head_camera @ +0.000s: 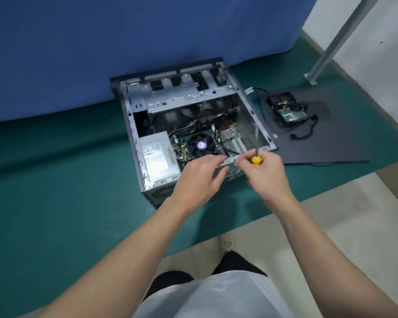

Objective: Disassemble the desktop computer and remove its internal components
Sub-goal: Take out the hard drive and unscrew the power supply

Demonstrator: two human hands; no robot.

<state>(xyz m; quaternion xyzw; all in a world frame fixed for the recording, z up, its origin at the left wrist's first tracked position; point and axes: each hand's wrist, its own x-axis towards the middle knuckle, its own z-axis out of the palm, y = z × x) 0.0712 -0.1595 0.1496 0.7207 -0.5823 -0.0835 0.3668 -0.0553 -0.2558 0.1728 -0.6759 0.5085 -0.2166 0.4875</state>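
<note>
Fingers (271, 160) of the right hand (270, 180) curl round the yellow handle of a screwdriver (256, 159), its metal shaft pointing up and away over the open computer case (133, 125). Just beside it, the left hand (198, 180) reaches to the case's near metal rim with thumb and bent fingers at the edge; motion blur hides whether they actually grip it. The case lies on its side on a green floor (55, 191), its open side facing up. Inside, a grey power supply (157, 157) sits in the near-left corner, a round cooler fan (201, 145) beside it on the motherboard, with loose wires running toward a bare metal drive cage (184, 95) at the far end. To the right of the case, a dark side panel (336, 143) lies flat on the floor, and a removed hard drive (290, 111) with black cables (308, 127) rests on it. A blue cloth (101, 42) hangs behind the case, and a grey metal post (336, 40) slants down at upper right.
</note>
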